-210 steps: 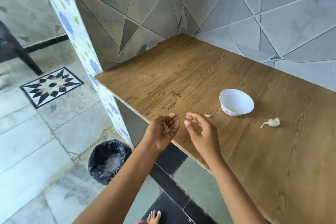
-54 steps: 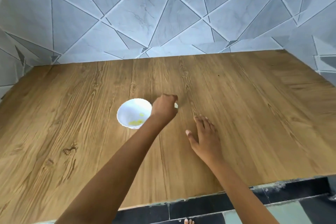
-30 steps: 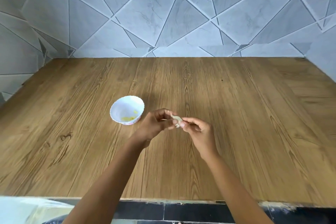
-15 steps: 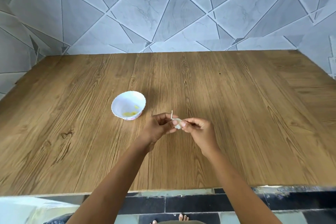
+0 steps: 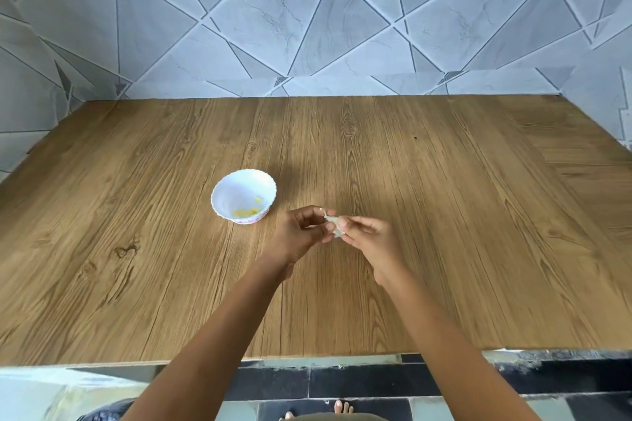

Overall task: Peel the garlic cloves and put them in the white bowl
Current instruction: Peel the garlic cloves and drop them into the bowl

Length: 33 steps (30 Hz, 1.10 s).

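Observation:
A small piece of garlic (image 5: 336,224) with pale papery skin sits between my two hands, a little above the wooden table (image 5: 444,215). My left hand (image 5: 301,232) pinches it from the left with curled fingers. My right hand (image 5: 369,239) pinches it from the right with thumb and fingertips. The white bowl (image 5: 243,195) with a scalloped rim stands on the table just left of my left hand; a few yellowish peeled cloves (image 5: 247,211) lie in its bottom.
Grey tiled walls (image 5: 307,27) close the table at the back and on both sides. The table's front edge (image 5: 307,354) runs below my forearms, with dark floor tiles and a bare foot (image 5: 338,408) beneath. A dark bin top (image 5: 102,413) shows at bottom left.
Seven seconds ago my hands were over the table's corner by the bin. My left hand then picked the garlic from beside the bowl and both hands brought it together; they hold steady now.

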Each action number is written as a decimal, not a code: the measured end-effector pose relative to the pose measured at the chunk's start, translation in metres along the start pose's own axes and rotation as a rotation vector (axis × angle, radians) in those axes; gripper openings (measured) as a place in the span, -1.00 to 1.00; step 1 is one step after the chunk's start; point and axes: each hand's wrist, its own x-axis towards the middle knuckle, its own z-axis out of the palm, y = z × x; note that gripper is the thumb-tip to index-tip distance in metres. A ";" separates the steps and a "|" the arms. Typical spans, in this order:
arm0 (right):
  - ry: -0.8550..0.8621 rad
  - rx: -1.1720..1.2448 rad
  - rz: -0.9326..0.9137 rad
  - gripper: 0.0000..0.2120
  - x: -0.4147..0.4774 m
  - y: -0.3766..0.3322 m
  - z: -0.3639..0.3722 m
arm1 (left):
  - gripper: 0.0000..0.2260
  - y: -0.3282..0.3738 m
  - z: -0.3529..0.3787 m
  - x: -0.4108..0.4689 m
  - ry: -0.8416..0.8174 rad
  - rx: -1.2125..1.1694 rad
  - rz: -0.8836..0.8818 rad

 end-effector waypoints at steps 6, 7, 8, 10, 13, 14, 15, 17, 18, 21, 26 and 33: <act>0.200 0.153 -0.062 -0.90 -0.002 0.012 0.019 | -0.81 0.001 0.004 0.001 0.064 -0.015 0.000; 0.214 0.153 -0.077 -0.91 -0.001 0.013 0.020 | -0.82 0.001 0.004 0.001 0.067 -0.023 0.000; 0.215 0.135 -0.089 -0.93 0.000 0.014 0.021 | -0.82 0.001 0.004 0.001 0.068 -0.030 -0.001; 0.201 0.068 -0.097 -0.92 0.003 0.012 0.019 | -0.83 0.000 0.004 0.001 0.061 -0.044 -0.012; 0.210 0.003 -0.055 -0.86 0.007 0.008 0.009 | -0.82 0.003 0.005 0.006 0.087 -0.055 -0.006; 0.221 0.008 -0.038 -0.84 0.008 0.005 0.005 | -0.80 0.005 0.004 0.009 0.109 -0.033 0.005; 0.228 0.018 -0.031 -0.84 0.007 0.003 0.000 | -0.78 0.007 0.003 0.014 0.132 0.025 0.013; 0.224 0.008 -0.042 -0.83 0.005 -0.002 -0.009 | -0.73 0.011 0.002 0.028 0.158 0.255 0.028; 0.212 -0.010 -0.049 -0.84 0.004 -0.004 -0.012 | -0.72 0.013 0.002 0.035 0.159 0.393 0.040; 0.160 -0.028 -0.059 -0.87 -0.002 -0.005 -0.020 | -0.71 0.016 0.007 0.054 0.119 0.751 0.074; 0.097 -0.043 -0.040 -0.92 -0.009 -0.001 -0.032 | -0.64 0.014 0.016 0.071 0.050 1.021 0.095; 0.050 -0.022 0.032 -0.87 -0.015 -0.002 -0.030 | -0.72 0.022 0.012 0.047 0.217 0.907 0.212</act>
